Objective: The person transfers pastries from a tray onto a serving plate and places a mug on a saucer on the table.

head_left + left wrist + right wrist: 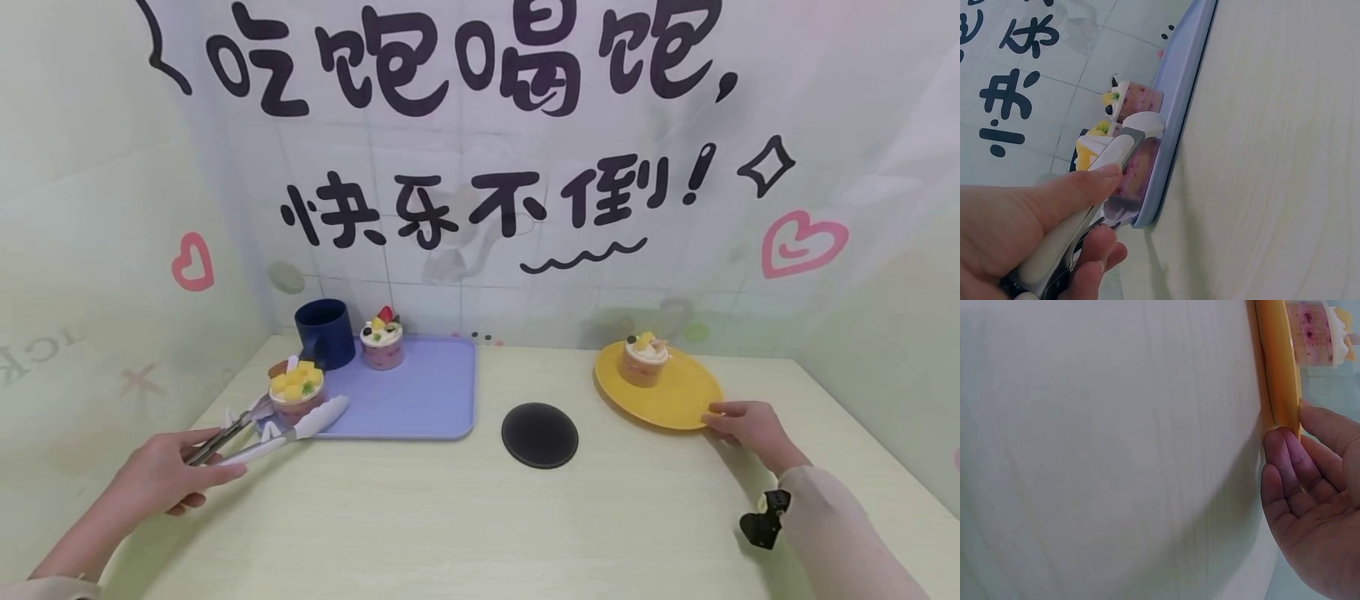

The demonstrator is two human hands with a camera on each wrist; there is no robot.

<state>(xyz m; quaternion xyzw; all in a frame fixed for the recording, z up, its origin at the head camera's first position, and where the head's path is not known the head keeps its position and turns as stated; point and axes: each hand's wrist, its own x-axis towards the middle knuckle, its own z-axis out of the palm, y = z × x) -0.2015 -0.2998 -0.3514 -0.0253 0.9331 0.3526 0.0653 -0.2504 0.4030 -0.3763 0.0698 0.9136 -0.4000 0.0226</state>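
My left hand (161, 475) grips a pair of white-handled tongs (258, 450) at the table's left. The tong tips lie on either side of a dessert cup topped with yellow cubes (297, 390), at the near left corner of the purple tray (420, 400). In the left wrist view, thumb and fingers wrap the tongs (1060, 244). On the right, my right hand (753, 429) pinches the near right rim of a yellow plate (675, 396), thumb on top and fingers below. Another dessert cup (643, 362) stands on that plate; the right wrist view shows its pink layered side.
A dark blue mug (326, 333) stands at the tray's far left, beside a dessert cup with a strawberry (382, 342). Between tray and plate lies a round black disc (540, 435). A printed wall (480, 292) rises behind the table.
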